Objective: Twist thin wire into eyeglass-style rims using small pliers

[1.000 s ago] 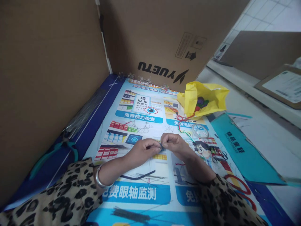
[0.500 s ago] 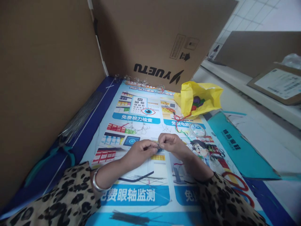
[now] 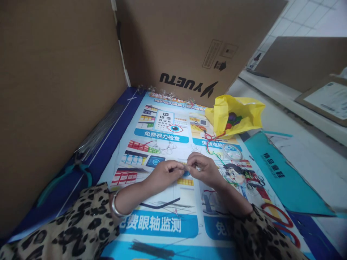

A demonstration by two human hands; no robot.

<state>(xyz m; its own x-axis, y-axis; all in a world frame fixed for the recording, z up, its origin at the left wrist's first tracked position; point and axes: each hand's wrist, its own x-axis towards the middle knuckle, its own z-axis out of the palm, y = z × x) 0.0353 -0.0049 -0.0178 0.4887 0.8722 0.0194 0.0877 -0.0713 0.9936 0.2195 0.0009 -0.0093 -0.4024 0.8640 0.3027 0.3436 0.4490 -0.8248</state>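
Note:
My left hand point(image 3: 162, 174) and my right hand point(image 3: 204, 169) meet fingertip to fingertip over a printed poster point(image 3: 159, 224) laid flat. Both pinch a small piece point(image 3: 186, 166) between thumbs and forefingers; it is too small to name, and a thin wire hangs from it toward me. A silver bangle point(image 3: 116, 206) sits on my left wrist. Both arms wear leopard-print sleeves.
Cardboard walls point(image 3: 54, 90) stand left and behind. A bundle of thin wires point(image 3: 99, 131) and teal-handled pliers point(image 3: 63, 175) lie at the left. A yellow bag point(image 3: 235, 115) with coloured bits, red and green cords point(image 3: 214, 144), a clear tape roll point(image 3: 231, 151) and a teal sheet point(image 3: 282, 173) lie to the right.
My hands have stayed pinched together at the same spot on the poster; only the camera shifted slightly.

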